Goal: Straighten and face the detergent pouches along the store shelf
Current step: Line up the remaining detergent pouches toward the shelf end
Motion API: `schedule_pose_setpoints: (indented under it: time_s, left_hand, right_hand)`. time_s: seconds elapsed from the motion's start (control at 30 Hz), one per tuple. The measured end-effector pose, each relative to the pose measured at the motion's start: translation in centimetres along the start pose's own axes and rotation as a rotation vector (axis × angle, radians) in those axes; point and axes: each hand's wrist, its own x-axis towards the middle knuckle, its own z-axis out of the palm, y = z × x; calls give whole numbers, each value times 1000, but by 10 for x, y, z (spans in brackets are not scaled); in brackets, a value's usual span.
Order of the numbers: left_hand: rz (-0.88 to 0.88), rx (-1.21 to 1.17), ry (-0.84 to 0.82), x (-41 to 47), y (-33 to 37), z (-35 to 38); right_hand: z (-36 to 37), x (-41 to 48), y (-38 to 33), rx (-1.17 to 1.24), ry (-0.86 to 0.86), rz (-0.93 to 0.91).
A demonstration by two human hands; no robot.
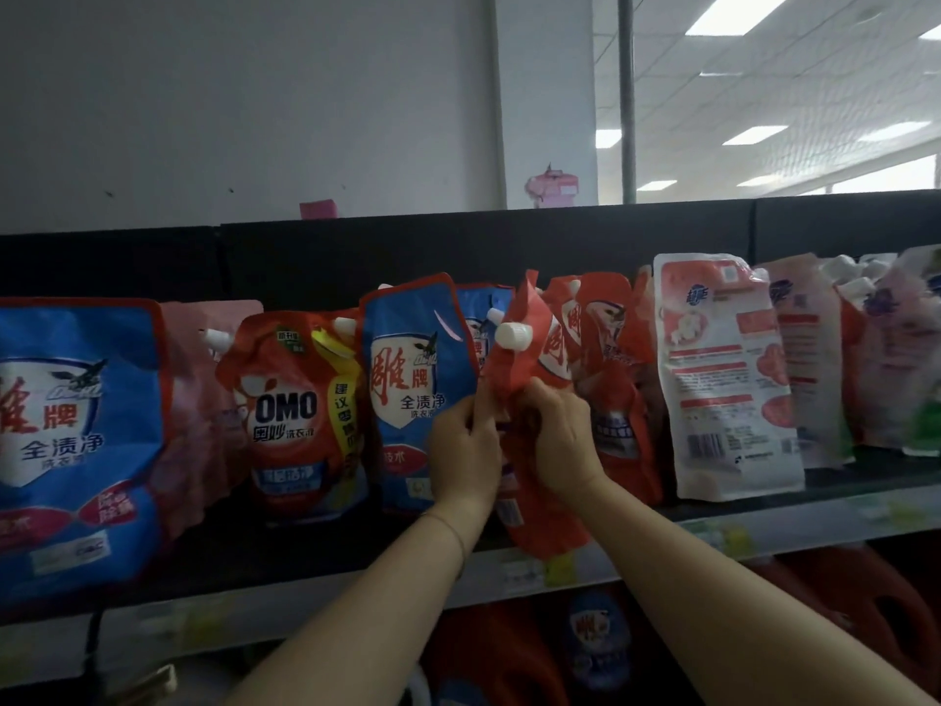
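Two bare forearms reach up from six o'clock toward frame centre. Thin bracelet (450, 527) on the left wrist.

Left hand (461, 445): fingers curled round the left edge of a red detergent pouch (522, 361), pinching it. Right hand (562, 440): fingers wrapped over the pouch's right side at the same height. Both hands grip it at mid-body.

Red pouch: at centre of the shelf row, turned edge-on and leaning, white screw cap (511, 334) pointing to nine o'clock. Its bottom hangs over the shelf edge (764, 527).

At nine o'clock of the held pouch, touching it: blue pouch (412, 389), front facing out, tilted slightly. Further toward nine: red OMO pouch (290, 410), then a pink pouch (203, 410), then a large blue pouch (76, 440) at the frame edge.

At three o'clock: more red pouches (611, 349) crowded behind the right hand, then a white pouch (723, 379) with its back label and barcode facing out, leaning. Pale pouches (896, 349) beyond it, labels blurred.

Lower shelf at five o'clock: orange jugs (865, 603), dim.
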Motion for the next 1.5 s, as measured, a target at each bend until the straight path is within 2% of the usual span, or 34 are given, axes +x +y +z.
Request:
schedule_pose_setpoints:
  time_s: [0.13, 0.2, 0.3, 0.4, 0.5, 0.57, 0.67, 0.73, 0.83, 0.93, 1.07, 1.23, 1.33, 1.4, 1.5]
  left_hand:
    - [49, 52, 123, 0, -12, 5]
    - [78, 23, 119, -6, -13, 6]
    - [124, -80, 37, -22, -23, 5]
    - [163, -28, -29, -38, -35, 8]
    - [153, 49, 16, -38, -38, 11]
    - [143, 102, 31, -35, -37, 12]
    - [145, 189, 22, -33, -37, 14]
    - [155, 196, 50, -35, -36, 16]
    - [166, 172, 136, -46, -33, 20]
    - [242, 202, 144, -63, -32, 27]
    - [250, 374, 16, -70, -36, 33]
    - [235, 487, 11, -60, -33, 45]
    - [177, 534, -3, -48, -28, 47]
    - [190, 607, 85, -40, -33, 52]
    - [141, 731, -1, -31, -40, 52]
  right_hand:
    - [-13, 5, 6, 1, 267, 122]
    - [-16, 4, 11, -38, 329, 183]
    - [-9, 4, 14, -112, 220, 234]
    - [-3, 6, 0, 90, 55, 312]
    - [-8, 13, -10, 215, -123, 449]
    - [-13, 19, -8, 256, -87, 587]
    - [-16, 27, 8, 15, 92, 606]
    - [-16, 31, 17, -197, 117, 611]
    - [-13, 48, 33, -378, -1, 697]
    - [-13, 66, 41, -415, -81, 787]
    - [-13, 75, 44, -542, -111, 703]
    - [-6, 72, 66, -636, -91, 483]
    - [-9, 60, 47, -580, -33, 429]
    - [-12, 53, 39, -536, 9, 391]
    - [-14, 49, 35, -517, 51, 316]
